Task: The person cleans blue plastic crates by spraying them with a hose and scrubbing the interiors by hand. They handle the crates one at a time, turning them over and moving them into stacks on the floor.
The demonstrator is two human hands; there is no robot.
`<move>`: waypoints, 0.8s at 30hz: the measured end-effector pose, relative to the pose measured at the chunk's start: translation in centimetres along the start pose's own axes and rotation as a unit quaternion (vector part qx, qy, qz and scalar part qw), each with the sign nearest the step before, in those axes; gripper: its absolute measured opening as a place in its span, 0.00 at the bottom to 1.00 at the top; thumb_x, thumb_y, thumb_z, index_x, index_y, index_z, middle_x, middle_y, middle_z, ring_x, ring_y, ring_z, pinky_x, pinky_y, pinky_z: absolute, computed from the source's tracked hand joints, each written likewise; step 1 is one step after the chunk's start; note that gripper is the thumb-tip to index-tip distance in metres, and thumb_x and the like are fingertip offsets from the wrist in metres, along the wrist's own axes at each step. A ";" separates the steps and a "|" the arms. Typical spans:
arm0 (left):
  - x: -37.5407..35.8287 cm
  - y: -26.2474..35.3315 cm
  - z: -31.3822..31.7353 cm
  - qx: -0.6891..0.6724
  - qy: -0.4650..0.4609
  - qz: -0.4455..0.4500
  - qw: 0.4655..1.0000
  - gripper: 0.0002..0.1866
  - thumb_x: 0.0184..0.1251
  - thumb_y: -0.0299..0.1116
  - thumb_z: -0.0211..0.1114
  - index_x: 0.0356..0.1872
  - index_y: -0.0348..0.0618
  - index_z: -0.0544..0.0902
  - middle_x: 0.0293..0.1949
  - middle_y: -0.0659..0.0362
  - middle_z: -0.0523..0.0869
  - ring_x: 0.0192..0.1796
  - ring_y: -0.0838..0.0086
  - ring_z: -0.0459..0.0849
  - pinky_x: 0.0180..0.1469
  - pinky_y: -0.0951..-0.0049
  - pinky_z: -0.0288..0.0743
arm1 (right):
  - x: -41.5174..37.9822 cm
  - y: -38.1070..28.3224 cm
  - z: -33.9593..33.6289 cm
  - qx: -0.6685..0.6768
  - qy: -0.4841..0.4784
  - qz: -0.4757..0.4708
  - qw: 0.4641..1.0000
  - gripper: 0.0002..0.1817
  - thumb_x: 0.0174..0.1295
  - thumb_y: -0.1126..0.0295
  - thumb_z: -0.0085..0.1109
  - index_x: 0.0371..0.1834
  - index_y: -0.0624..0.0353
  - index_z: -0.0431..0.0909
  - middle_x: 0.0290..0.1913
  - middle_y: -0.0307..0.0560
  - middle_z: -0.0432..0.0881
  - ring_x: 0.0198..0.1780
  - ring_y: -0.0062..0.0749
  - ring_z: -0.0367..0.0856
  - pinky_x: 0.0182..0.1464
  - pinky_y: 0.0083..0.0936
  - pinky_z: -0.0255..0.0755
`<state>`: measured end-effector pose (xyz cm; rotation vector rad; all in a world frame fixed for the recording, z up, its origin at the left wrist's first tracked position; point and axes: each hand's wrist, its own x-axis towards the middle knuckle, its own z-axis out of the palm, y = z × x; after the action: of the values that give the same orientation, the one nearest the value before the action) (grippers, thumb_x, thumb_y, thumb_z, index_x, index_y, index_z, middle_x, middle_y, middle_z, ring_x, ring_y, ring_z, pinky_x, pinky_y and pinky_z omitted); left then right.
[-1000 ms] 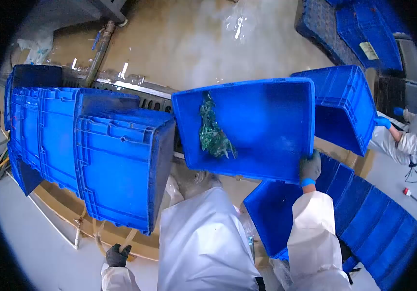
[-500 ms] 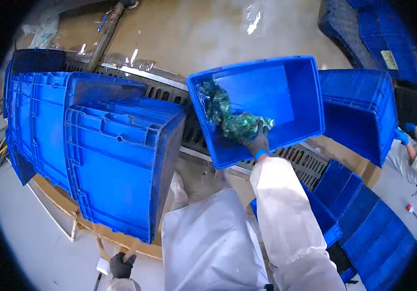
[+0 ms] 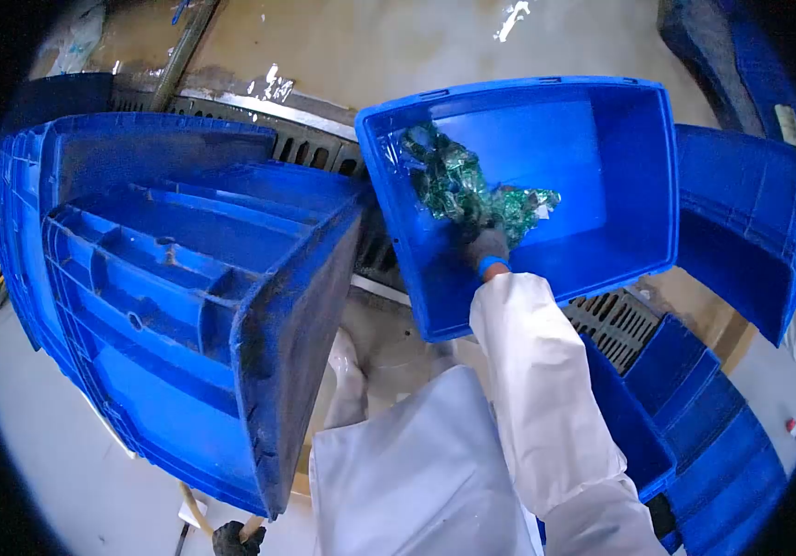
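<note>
My right hand (image 3: 489,246), in a dark glove with a blue cuff, reaches into a tilted open blue crate (image 3: 644,190). It presses into a crumpled, shiny green mass (image 3: 458,181) that looks like thin plastic or netting; the mass hides my fingertips. At the bottom left edge, my left hand (image 3: 236,537), also dark-gloved, is closed around a tan hose or rod (image 3: 196,511). Much of that hand is cut off by the frame.
Blue crates (image 3: 152,278) lie on their sides to my left. Another crate (image 3: 741,222) stands at the right, and nested ones (image 3: 704,417) are at lower right. A slotted drain grate (image 3: 616,320) crosses the wet floor (image 3: 398,46). A pipe (image 3: 183,56) lies beyond it.
My view has shifted closer, so the crates look larger. My right hand has moved left along the green mass, deeper into it. My left hand has dropped lower in the view.
</note>
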<state>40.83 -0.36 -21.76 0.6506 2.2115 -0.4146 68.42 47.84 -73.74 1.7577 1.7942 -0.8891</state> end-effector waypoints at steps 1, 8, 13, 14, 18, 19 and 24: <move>-0.1 0.6 -0.2 -0.018 -0.004 -0.018 1.000 0.22 0.56 0.51 0.74 0.21 0.42 0.79 0.19 0.48 0.80 0.23 0.51 0.78 0.28 0.54 0.71 | -0.1 0.3 0.2 -0.001 0.006 -0.024 1.000 0.26 0.55 0.45 0.65 0.43 0.57 0.86 0.46 0.61 0.86 0.51 0.56 0.83 0.54 0.44 0.76; -1.0 -1.7 0.4 0.004 0.020 -0.013 1.000 0.24 0.56 0.56 0.72 0.21 0.45 0.79 0.19 0.49 0.81 0.24 0.50 0.80 0.28 0.54 0.72 | -10.9 -1.6 -18.5 0.125 0.048 -0.145 0.980 0.19 0.56 0.55 0.65 0.34 0.63 0.88 0.34 0.64 0.85 0.35 0.53 0.85 0.43 0.42 0.76; -1.5 -4.1 0.6 0.019 0.033 -0.042 0.998 0.28 0.55 0.64 0.69 0.26 0.45 0.82 0.24 0.47 0.84 0.29 0.46 0.83 0.32 0.50 0.75 | -17.0 -7.4 -38.7 0.180 0.010 -0.130 0.975 0.22 0.58 0.51 0.63 0.34 0.63 0.86 0.29 0.58 0.84 0.29 0.42 0.82 0.37 0.36 0.74; -1.7 -4.5 0.7 0.024 0.039 -0.044 0.998 0.28 0.55 0.64 0.69 0.27 0.45 0.83 0.25 0.47 0.85 0.30 0.46 0.83 0.33 0.49 0.75 | -16.7 -8.8 -42.0 0.195 0.000 -0.140 0.971 0.24 0.58 0.49 0.63 0.35 0.64 0.85 0.29 0.58 0.84 0.28 0.44 0.81 0.36 0.37 0.74; -1.8 -4.8 0.3 0.027 -0.002 -0.104 0.994 0.27 0.56 0.65 0.67 0.31 0.48 0.84 0.28 0.45 0.86 0.33 0.45 0.84 0.34 0.49 0.76 | -13.1 -14.2 -49.9 0.428 0.019 -0.364 0.827 0.19 0.62 0.58 0.62 0.43 0.65 0.84 0.28 0.42 0.82 0.27 0.22 0.76 0.32 0.26 0.73; -2.0 -5.0 0.3 0.030 -0.003 -0.105 0.994 0.27 0.57 0.65 0.67 0.32 0.48 0.84 0.29 0.45 0.86 0.33 0.45 0.84 0.34 0.49 0.76 | -12.3 -15.1 -51.0 0.485 0.021 -0.385 0.785 0.21 0.62 0.60 0.63 0.53 0.64 0.80 0.35 0.43 0.82 0.30 0.21 0.76 0.35 0.24 0.75; -2.3 -5.1 0.6 0.023 0.005 -0.082 0.996 0.27 0.59 0.65 0.65 0.34 0.49 0.84 0.29 0.45 0.86 0.34 0.45 0.84 0.34 0.49 0.76 | -7.9 -10.5 -49.1 0.503 0.236 -0.243 0.795 0.27 0.60 0.63 0.66 0.62 0.64 0.77 0.53 0.53 0.82 0.37 0.26 0.81 0.42 0.23 0.76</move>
<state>39.54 -5.57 -20.01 0.4976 2.2795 -0.5472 63.77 78.47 -33.42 2.2861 2.3810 -2.0657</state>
